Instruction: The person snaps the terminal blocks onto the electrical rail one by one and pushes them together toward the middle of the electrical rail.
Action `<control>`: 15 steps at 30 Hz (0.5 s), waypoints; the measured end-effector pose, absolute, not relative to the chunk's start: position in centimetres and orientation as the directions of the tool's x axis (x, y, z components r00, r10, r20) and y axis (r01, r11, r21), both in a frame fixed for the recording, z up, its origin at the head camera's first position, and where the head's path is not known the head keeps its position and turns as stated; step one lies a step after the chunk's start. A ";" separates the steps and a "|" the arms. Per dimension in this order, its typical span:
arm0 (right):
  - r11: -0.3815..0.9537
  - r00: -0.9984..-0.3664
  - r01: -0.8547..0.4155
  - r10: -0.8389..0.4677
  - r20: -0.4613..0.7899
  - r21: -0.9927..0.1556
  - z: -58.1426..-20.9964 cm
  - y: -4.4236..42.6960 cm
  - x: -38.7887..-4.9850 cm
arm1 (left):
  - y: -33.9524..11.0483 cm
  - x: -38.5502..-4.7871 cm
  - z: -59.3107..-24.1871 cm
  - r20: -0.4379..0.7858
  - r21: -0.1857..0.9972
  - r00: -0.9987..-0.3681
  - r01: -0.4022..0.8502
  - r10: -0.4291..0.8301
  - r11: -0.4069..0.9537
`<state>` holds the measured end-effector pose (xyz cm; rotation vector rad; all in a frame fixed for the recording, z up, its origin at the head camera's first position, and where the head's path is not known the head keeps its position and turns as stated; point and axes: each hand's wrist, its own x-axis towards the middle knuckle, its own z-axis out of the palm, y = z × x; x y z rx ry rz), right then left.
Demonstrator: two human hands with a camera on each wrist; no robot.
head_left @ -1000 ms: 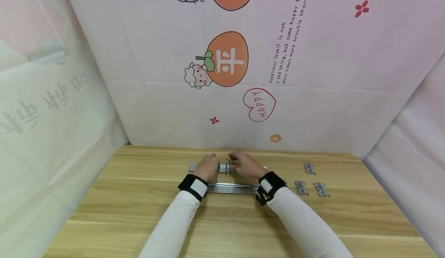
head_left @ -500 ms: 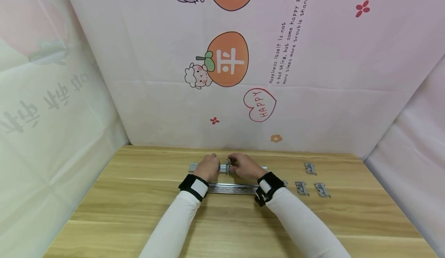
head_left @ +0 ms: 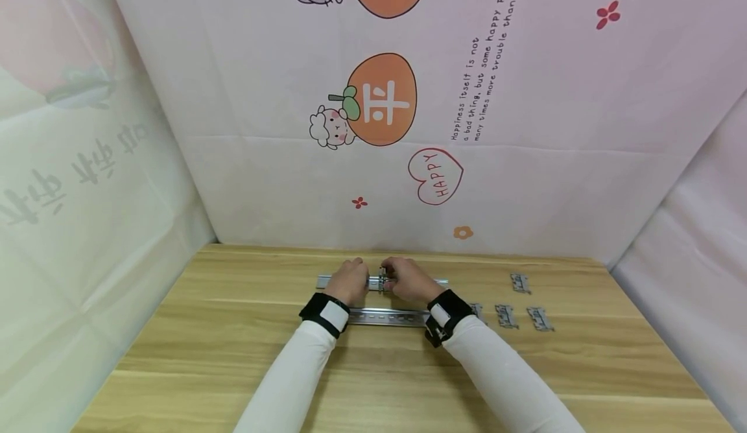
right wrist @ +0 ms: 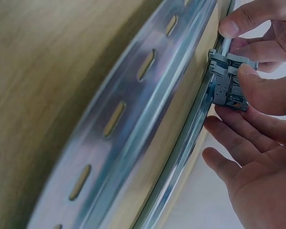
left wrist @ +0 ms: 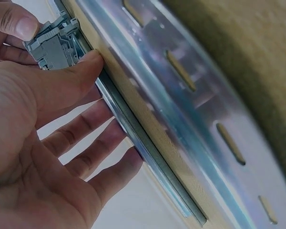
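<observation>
In the head view my left hand (head_left: 348, 282) grips the farther slotted metal DIN rail (head_left: 323, 282), thumb on its near side and fingertips behind. My right hand (head_left: 411, 282) pinches a grey DIN-rail terminal block (right wrist: 232, 98) between thumb and fingers at that rail. Side by side with it, touching or nearly so, another grey terminal block (right wrist: 219, 55) sits on the rail beside the left thumb. In the left wrist view the blocks (left wrist: 52, 47) stand across the rail between both hands. Whether the pinched block is clipped on, I cannot tell.
A second, wider DIN rail (head_left: 385, 317) lies in front of the hands on the wooden table (head_left: 373, 381). Loose terminal blocks lie to the right: one at the back (head_left: 520, 282), several nearer, one partly behind the right wrist (head_left: 477, 310). A printed cloth (head_left: 262, 180) hangs behind the table.
My right hand has shifted slightly left, bringing its terminal block up against the one on the rail. The gap between them has closed. My left hand stays in place on the rail.
</observation>
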<state>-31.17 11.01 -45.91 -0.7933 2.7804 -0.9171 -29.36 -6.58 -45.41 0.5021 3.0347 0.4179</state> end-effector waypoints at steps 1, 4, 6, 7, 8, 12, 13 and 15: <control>0.682 -0.859 -0.445 -0.509 0.062 -0.581 -45.9 11.0 -31.1 | -6.6 -29.4 -45.4 0.007 0.269 -0.947 0.311 0.321 0.912; 0.677 -0.860 -0.444 -0.506 0.067 -0.586 -45.9 10.9 -31.0 | -6.6 -29.3 -45.4 0.007 0.268 -0.946 0.314 0.324 0.911; 0.672 -0.860 -0.444 -0.504 0.073 -0.592 -45.9 10.9 -30.9 | -6.6 -29.3 -45.4 0.012 0.268 -0.945 0.318 0.327 0.910; 0.673 -0.861 -0.445 -0.504 0.074 -0.591 -45.9 10.9 -30.8 | -6.6 -29.3 -45.4 0.014 0.268 -0.945 0.320 0.328 0.909; 0.674 -0.861 -0.445 -0.503 0.076 -0.590 -45.9 10.9 -30.8 | -6.6 -29.3 -45.3 0.016 0.269 -0.944 0.321 0.329 0.908; 0.677 -0.863 -0.448 -0.498 0.086 -0.584 -45.9 10.9 -30.5 | -6.6 -29.1 -45.2 0.016 0.272 -0.944 0.321 0.329 0.907; 0.675 -0.864 -0.447 -0.495 0.090 -0.587 -45.9 10.9 -30.4 | -6.6 -29.1 -45.2 0.016 0.273 -0.945 0.320 0.328 0.907; 0.669 -0.866 -0.445 -0.491 0.097 -0.595 -45.9 10.9 -30.3 | -6.5 -29.0 -45.1 0.016 0.275 -0.945 0.319 0.327 0.907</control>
